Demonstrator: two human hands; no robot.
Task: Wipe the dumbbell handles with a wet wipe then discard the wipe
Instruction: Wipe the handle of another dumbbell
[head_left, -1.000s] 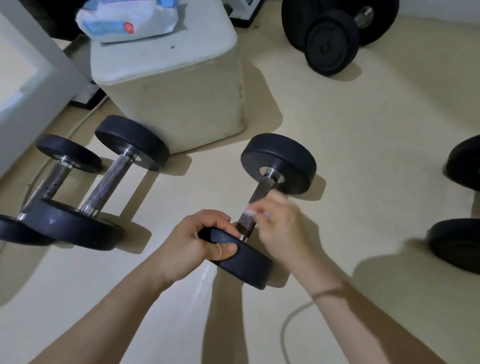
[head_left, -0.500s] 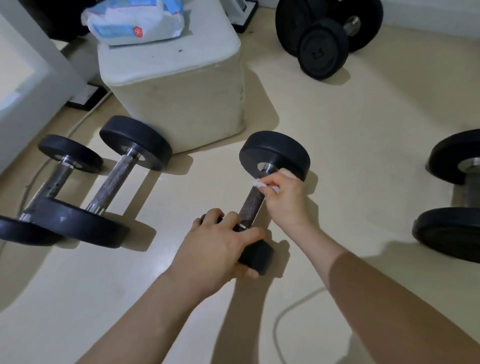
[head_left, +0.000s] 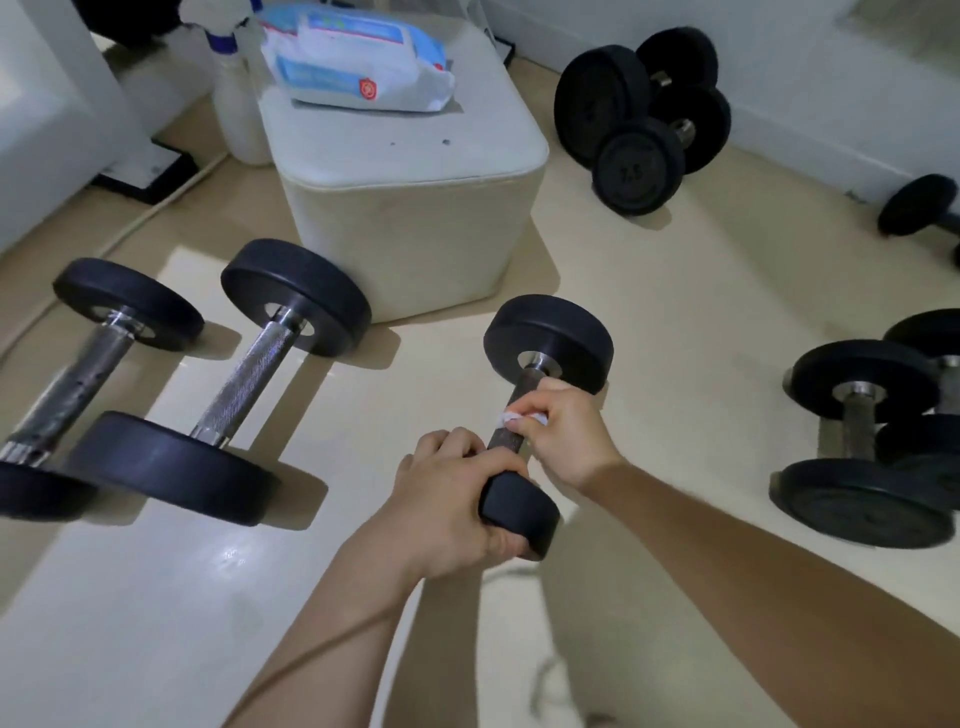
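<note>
Dumbbells lay about the floor on my feed. At the far left, a slim-bar pair member (head_left: 78, 384) and a knurled-bar one (head_left: 244, 379) rested side by side, no hand on either. Behind them stood a padded stool (head_left: 405, 208) with a wipes pack (head_left: 358, 67) on top and a spray bottle (head_left: 234, 104) at its left side.

In the middle, the left hand (head_left: 447, 499) had its fingers curled round the near plate of the dumbbell (head_left: 548, 338) being cleaned, steadying it with the far plate on the floor. Its handle (head_left: 506, 441) ran away from me. The right hand (head_left: 566, 436) pinched the wet wipe (head_left: 519, 418) against the handle's upper half, fingers closed round wipe and bar. Further right, more weights (head_left: 862, 441) waited, well apart from the hands.

I judged the wiping step to be mid-stroke on this handle, with the others not yet visibly attended to. The next move called for drawing the wipe along the bare stretch towards the left hand, perhaps turning the bar to reach its underside. I saw no bin.

Against half a second earlier, the wipe had slid from right under the far plate's collar a little way down the handle. The left hand's grip looked unchanged. The view had tipped up, bringing the whole wipes pack and the bottle into sight.
</note>
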